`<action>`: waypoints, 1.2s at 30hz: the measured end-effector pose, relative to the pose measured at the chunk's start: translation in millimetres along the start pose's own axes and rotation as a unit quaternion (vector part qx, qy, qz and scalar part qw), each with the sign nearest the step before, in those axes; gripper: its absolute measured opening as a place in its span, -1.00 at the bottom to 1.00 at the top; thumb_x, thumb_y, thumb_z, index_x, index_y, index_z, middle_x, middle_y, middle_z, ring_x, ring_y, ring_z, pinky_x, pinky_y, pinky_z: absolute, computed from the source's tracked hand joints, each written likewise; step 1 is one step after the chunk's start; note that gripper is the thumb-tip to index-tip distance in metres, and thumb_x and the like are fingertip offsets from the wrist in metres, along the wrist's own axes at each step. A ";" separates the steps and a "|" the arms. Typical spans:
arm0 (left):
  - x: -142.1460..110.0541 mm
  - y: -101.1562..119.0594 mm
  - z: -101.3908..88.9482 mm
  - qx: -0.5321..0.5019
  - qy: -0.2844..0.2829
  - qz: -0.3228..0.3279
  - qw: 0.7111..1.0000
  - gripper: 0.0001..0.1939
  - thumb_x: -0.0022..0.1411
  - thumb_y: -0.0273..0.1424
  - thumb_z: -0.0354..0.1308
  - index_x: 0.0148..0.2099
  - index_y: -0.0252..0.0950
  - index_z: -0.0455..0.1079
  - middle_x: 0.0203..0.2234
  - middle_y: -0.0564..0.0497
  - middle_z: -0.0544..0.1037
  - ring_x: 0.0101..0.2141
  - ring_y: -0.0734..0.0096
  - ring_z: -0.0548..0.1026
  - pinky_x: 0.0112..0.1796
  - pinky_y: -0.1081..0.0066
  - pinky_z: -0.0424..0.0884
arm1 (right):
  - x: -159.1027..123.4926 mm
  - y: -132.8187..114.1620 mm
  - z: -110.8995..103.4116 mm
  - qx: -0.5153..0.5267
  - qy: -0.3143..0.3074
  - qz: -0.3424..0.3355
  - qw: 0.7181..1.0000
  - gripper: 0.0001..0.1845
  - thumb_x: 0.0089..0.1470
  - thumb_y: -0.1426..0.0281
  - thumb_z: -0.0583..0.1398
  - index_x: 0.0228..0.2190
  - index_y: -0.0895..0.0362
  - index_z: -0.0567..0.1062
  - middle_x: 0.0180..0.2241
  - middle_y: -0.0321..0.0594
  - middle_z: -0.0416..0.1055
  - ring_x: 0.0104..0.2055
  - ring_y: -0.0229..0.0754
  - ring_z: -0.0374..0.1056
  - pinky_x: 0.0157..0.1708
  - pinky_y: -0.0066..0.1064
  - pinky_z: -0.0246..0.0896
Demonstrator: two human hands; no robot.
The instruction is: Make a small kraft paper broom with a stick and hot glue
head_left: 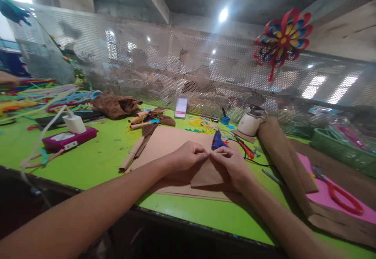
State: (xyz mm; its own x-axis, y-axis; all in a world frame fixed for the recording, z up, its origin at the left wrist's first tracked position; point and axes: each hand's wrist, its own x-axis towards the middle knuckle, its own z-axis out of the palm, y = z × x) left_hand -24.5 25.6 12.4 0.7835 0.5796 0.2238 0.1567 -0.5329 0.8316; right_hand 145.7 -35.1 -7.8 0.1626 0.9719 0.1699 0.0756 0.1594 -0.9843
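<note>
A small piece of brown paper (207, 176) is raised at a slant in front of me, its top edge between my two hands. My left hand (190, 154) pinches that edge with thumb and forefinger, and my right hand (233, 163) pinches it from the other side, the fingertips nearly touching. Underneath lies a stack of large tan sheets (170, 137) on the green table (102, 165). Just behind the hands rests a blue glue gun (217, 139). Part of the small paper is hidden by my right hand.
Scissors with red handles (342, 198) lie on pink paper at the right, beside a folded brown paper strip (284, 157). A white jug (251, 120) stands behind. At the left are a purple power strip (69, 138) and rolled brown paper pieces (135, 153). A perforated metal screen (164, 55) closes the back.
</note>
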 end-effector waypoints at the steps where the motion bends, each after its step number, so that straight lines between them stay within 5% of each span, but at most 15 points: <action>1: 0.1 -0.3 0.1 0.001 0.001 0.000 1.000 -0.68 0.15 -0.22 -0.01 -0.46 -0.39 0.33 -0.59 0.08 0.28 -0.52 0.52 0.18 -0.48 0.52 0.12 | 1.0 1.6 -0.7 0.009 -0.001 -0.002 1.000 -0.72 -0.25 0.22 0.34 -0.54 0.16 0.46 -0.58 -0.29 0.40 -0.52 -0.27 0.23 -0.51 -0.45 0.07; 14: 2.0 -9.8 -1.9 -0.011 0.019 -0.038 0.999 -0.68 0.09 -0.20 0.01 -0.44 -0.39 0.32 -0.60 0.11 0.25 -0.54 0.55 0.17 -0.51 0.53 0.11 | 5.2 -2.5 -10.8 0.085 0.019 0.019 0.996 -0.74 -0.27 0.25 0.34 -0.61 0.17 0.45 -0.72 -0.40 0.23 -0.68 -0.40 0.05 -0.68 -0.51 -0.11; 20: 4.1 -14.1 2.7 -0.037 0.027 -0.035 0.998 -0.67 0.06 -0.17 0.04 -0.49 -0.38 0.28 -0.61 0.11 0.25 -0.54 0.54 0.17 -0.51 0.52 0.12 | 6.6 5.9 -5.3 0.086 -0.014 0.051 0.995 -0.70 -0.27 0.22 0.34 -0.51 0.16 0.47 -0.56 -0.28 0.42 -0.53 -0.26 0.28 -0.50 -0.43 0.12; 36: 1.2 -14.0 -5.2 -0.059 -0.024 -0.061 0.996 -0.65 0.09 -0.15 0.03 -0.52 -0.35 0.21 -0.69 0.12 0.27 -0.63 0.55 0.25 -0.55 0.49 0.18 | 8.1 0.2 -9.2 0.002 0.048 -0.032 0.998 -0.71 -0.32 0.21 0.33 -0.60 0.18 0.47 -0.60 -0.30 0.36 -0.54 -0.28 0.21 -0.51 -0.43 0.09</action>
State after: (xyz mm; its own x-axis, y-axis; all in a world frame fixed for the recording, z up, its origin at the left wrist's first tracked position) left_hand -28.9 36.9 3.7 0.7913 0.6039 0.0956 0.1822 -0.3823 0.9059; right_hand 156.0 -28.7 -6.1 0.2502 0.9389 0.2362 0.0845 0.2218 -0.9714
